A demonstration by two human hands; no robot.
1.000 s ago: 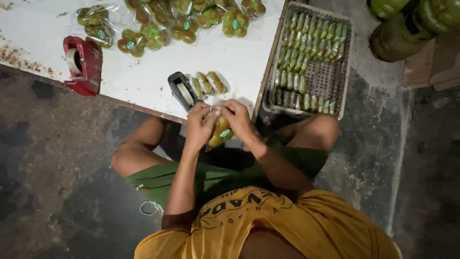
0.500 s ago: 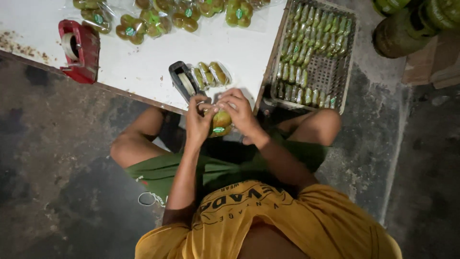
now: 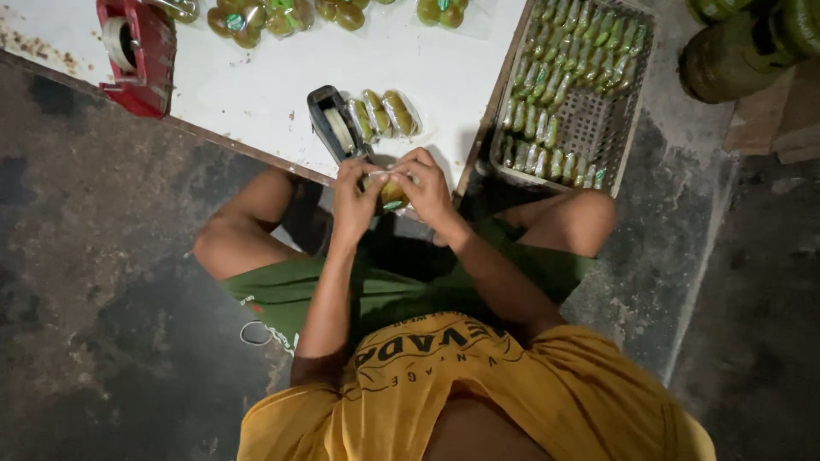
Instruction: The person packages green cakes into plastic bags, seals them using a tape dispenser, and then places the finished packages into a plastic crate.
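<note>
Fruit (image 3: 391, 193) in a clear wrapper with a green sticker sits pinched between both hands at the near edge of the white table (image 3: 256, 94). Left hand (image 3: 354, 198) clenches around its left side, fingers curled over the top; right hand (image 3: 430, 189) grips the right side, fingertips (image 3: 401, 162) pressed on the wrapper. Compared with 0.5 s ago, the hands and fruit lie closer to the black tape dispenser (image 3: 335, 125), now just beside it. A sealed pack of 3 fruits (image 3: 384, 114) lies touching that dispenser. A red tape dispenser (image 3: 137, 53) stands well apart at the table's left edge. To the right, a mesh tray (image 3: 589, 128) holds rows of fruit. Bare table shows between the 2 dispensers.
</note>
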